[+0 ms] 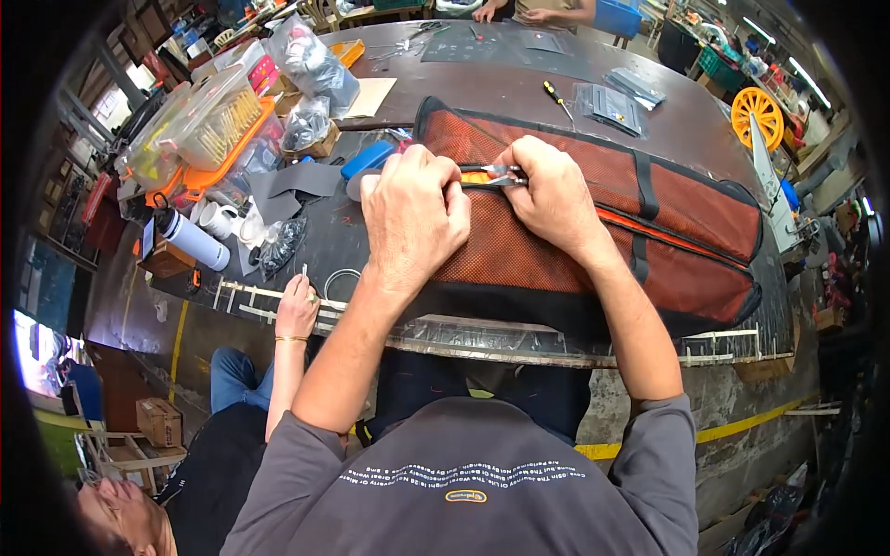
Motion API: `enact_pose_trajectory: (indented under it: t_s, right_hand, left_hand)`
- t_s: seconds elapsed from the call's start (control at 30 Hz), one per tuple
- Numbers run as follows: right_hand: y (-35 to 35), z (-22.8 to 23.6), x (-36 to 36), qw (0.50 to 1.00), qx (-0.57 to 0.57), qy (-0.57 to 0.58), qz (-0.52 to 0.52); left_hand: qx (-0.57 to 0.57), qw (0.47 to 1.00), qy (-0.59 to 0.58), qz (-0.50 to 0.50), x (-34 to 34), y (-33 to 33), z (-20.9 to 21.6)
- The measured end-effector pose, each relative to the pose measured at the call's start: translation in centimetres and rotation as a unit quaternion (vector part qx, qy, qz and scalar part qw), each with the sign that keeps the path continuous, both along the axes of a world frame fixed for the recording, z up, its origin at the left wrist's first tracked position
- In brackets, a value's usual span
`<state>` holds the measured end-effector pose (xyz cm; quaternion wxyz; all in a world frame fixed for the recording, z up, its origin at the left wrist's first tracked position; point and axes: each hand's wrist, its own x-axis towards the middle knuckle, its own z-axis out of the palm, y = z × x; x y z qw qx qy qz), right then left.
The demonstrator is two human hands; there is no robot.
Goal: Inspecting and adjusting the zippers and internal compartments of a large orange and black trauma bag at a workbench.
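A long mesh bag (505,236), orange-red with black trim and straps, lies across the table before me. My left hand (408,208) is closed, its fingertips pinching the black edge of the bag's opening near its left end. My right hand (554,195) is closed around a small metal tool (505,175) with two slim jaws, pliers or snips. The jaws point left, at the edge between my two hands. Bright orange lining (475,177) shows in the gap there. My fingers hide the exact spot where the jaws meet the edge.
At left stand clear plastic bins (218,116), a pale bottle (192,239) and a blue tool (367,159). A co-worker's hand (298,304) rests at the table edge. Beyond the bag lie a yellow-black screwdriver (558,98) and bagged grey pieces (607,108). Another person's hands (538,14) are at the far edge.
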<state>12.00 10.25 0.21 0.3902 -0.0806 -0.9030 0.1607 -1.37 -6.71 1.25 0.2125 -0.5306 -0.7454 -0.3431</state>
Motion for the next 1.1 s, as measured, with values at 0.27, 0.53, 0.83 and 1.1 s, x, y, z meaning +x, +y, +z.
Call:
enact_pose_trajectory:
  t_s: [0.27,0.53,0.83,1.1]
  right_hand:
    - [-0.1,-1.0,0.0,1.0,0.008,0.006,0.001]
    - [-0.8,-1.6,-0.2,0.999,0.017,0.032,-0.006]
    - [-1.4,-2.6,-0.3,0.998,0.004,0.051,-0.031]
    - [-1.7,-2.3,0.2,0.998,-0.037,0.035,-0.022]
  left_hand:
    - [-0.064,0.994,-0.085,-0.005,-0.8,0.5,0.6]
    - [-0.119,0.991,0.003,0.059,0.1,0.9,0.2]
    - [-0.117,0.991,-0.002,0.07,1.2,2.7,0.0]
    - [0.11,0.977,-0.147,-0.107,0.0,-0.5,-2.8]
